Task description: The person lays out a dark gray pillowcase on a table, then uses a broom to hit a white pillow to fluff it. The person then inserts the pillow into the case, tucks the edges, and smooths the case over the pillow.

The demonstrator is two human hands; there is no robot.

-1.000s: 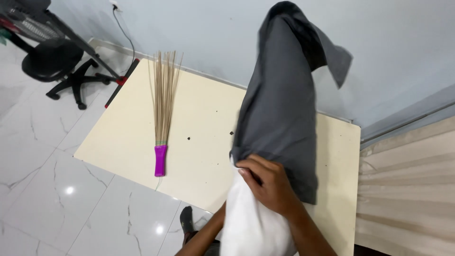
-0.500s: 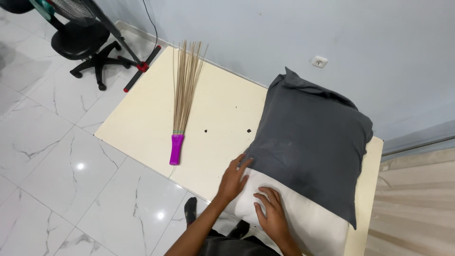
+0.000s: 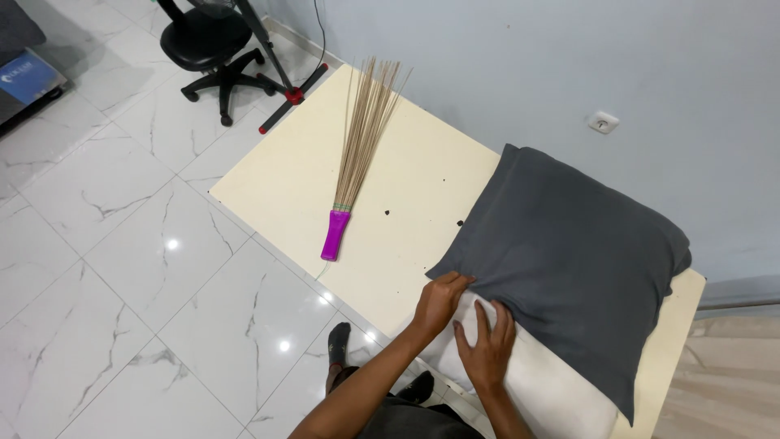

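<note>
A white pillow [image 3: 540, 382] lies on a cream mattress [image 3: 284, 179], most of it inside a dark grey pillowcase [image 3: 569, 252]. My left hand [image 3: 439, 299] pinches the near corner of the pillowcase's open edge. Spread flat beside it, my right hand [image 3: 487, 345] presses on the bare white end of the pillow. The pillow's far part is hidden under the grey cloth.
A stick broom [image 3: 357, 146] with a purple handle lies on the mattress to the left. A black office chair [image 3: 207, 41] and a stand with a red-tipped base [image 3: 288, 89] are on the white marble floor [image 3: 122, 268]. A wall socket [image 3: 603, 122] is behind the pillow.
The pillow, held upright a second ago, now lies flat on the mattress. My hands have shifted to the pillowcase's open edge and the exposed white end.
</note>
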